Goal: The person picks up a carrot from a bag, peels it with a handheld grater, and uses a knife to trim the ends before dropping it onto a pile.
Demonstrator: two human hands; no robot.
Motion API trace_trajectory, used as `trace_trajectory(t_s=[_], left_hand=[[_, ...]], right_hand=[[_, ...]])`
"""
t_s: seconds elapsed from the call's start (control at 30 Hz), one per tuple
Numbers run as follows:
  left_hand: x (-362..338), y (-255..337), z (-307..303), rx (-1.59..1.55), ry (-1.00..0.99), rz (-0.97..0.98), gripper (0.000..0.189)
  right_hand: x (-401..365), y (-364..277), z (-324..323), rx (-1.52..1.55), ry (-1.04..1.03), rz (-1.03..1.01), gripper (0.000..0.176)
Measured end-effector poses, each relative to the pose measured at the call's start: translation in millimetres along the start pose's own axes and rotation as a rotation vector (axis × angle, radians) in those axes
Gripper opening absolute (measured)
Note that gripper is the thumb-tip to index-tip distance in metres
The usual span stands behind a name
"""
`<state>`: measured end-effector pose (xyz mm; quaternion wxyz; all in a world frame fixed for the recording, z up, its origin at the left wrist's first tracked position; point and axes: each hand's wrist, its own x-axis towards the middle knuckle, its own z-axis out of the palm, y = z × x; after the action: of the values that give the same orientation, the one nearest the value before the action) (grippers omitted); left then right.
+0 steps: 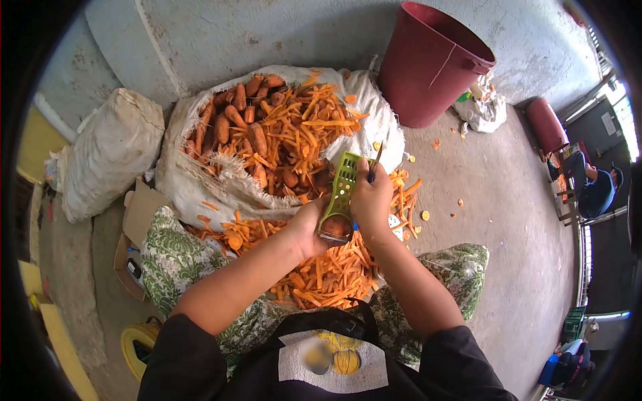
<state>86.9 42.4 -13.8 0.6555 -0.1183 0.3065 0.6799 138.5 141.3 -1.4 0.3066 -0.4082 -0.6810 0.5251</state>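
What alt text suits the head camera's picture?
A person's left hand holds a green perforated plastic tool above orange carrot strips; the right hand, against it, holds a slim dark tool. Beyond lie an open white woven sack of carrots and a maroon plastic bucket.

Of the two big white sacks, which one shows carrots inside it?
The wide central sack: its open mouth shows whole carrots and orange strips. The narrower sack at the left shows no carrots.

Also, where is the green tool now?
In the head view, the green tool is just right of centre, in the left hand, beside the right hand, near the open sack.
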Motion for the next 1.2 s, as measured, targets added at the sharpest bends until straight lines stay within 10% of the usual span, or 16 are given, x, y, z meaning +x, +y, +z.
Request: trace_trajectory(t_s=[0.5,0.6,1.0,1.2], left_hand=[[-21,-7,15,0.381,-0.042,-0.082,0.036],[-15,4,8,0.301,-0.054,-0.037,0.035],[-6,5,-3,0.234,-0.004,-0.046,0.027],[-20,-5,8,0.383,-0.012,-0.129,0.031]], right_hand=[[83,45,-40,-0.071,0.37,0.111,0.034],[56,16,-27,0.208,0.239,0.163,0.033],[-4,-4,-4,-0.299,0.029,-0.184,0.032],[66,50,-25,-0.068,0.272,0.187,0.035]])
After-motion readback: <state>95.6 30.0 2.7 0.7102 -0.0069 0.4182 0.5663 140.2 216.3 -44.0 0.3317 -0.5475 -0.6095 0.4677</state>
